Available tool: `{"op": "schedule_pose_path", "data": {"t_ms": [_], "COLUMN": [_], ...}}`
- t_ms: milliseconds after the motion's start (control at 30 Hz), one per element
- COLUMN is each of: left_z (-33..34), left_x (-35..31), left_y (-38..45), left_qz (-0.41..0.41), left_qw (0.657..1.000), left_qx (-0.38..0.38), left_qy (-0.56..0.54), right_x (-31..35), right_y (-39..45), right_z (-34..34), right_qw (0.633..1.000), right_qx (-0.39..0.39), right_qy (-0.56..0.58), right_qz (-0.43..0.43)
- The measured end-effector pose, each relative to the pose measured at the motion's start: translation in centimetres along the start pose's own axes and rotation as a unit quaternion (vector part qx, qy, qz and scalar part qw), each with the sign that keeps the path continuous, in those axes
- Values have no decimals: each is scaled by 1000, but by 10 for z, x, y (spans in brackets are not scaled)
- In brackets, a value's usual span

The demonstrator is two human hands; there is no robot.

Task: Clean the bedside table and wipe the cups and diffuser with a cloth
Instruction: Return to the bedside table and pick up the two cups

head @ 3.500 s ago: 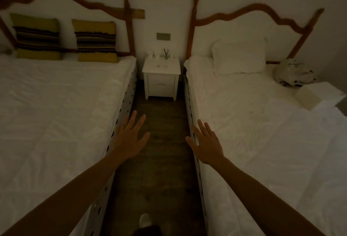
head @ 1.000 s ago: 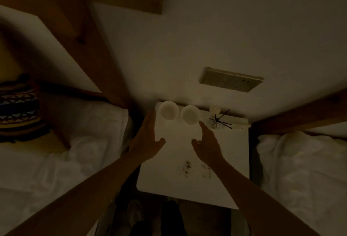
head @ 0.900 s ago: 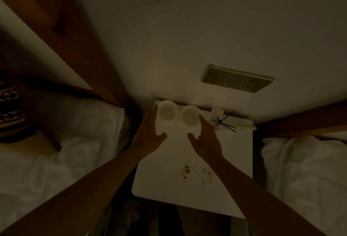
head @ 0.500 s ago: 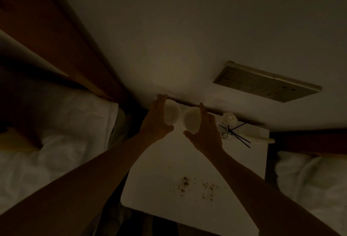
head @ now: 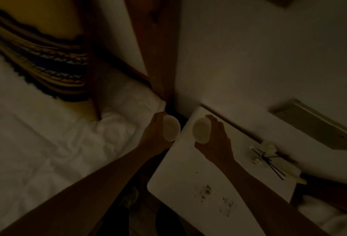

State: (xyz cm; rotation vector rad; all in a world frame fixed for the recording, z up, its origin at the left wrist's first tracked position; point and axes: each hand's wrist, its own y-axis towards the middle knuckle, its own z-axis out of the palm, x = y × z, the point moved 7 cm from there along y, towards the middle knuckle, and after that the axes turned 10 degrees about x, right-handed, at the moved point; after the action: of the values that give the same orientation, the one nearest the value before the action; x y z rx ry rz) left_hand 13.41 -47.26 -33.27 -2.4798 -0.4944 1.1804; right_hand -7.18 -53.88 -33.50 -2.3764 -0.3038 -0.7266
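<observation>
Cups [head: 171,128] in both hands.

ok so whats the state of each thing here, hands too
left hand: holding left cup, off the table's left edge
right hand: holding right cup over the table
bedside table: dirty, dark crumbs near front
reed diffuser: on the table, untouched

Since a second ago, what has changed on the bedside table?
Each hand has closed on a cup and lifted it: the left hand carries its cup past the bedside table edge, towards the bed; the right hand holds its cup above it. Diffuser and crumbs stay put.
</observation>
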Motion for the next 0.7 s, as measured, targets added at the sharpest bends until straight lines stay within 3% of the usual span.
{"op": "schedule_pose_path", "data": {"t_ms": [133, 333, 500, 700], "left_z": [-51, -134, -183, -219], "left_x": [48, 128, 202, 295], "left_y": [-31, -100, -171, -238], "left_qz": [-64, -156, -255, -337], "left_qw": [997, 975, 940, 903], "left_qx": [-34, -146, -210, -249], "left_qy": [-15, -68, -87, -98], "right_x": [64, 183, 276, 360], "right_y": [10, 21, 21, 5], "right_z": [19, 77, 148, 257], "right_qw": [998, 985, 970, 926], "right_qx": [29, 94, 146, 238], "right_qy": [-11, -35, -74, -151], "right_qz": [-53, -139, -178, -250]}}
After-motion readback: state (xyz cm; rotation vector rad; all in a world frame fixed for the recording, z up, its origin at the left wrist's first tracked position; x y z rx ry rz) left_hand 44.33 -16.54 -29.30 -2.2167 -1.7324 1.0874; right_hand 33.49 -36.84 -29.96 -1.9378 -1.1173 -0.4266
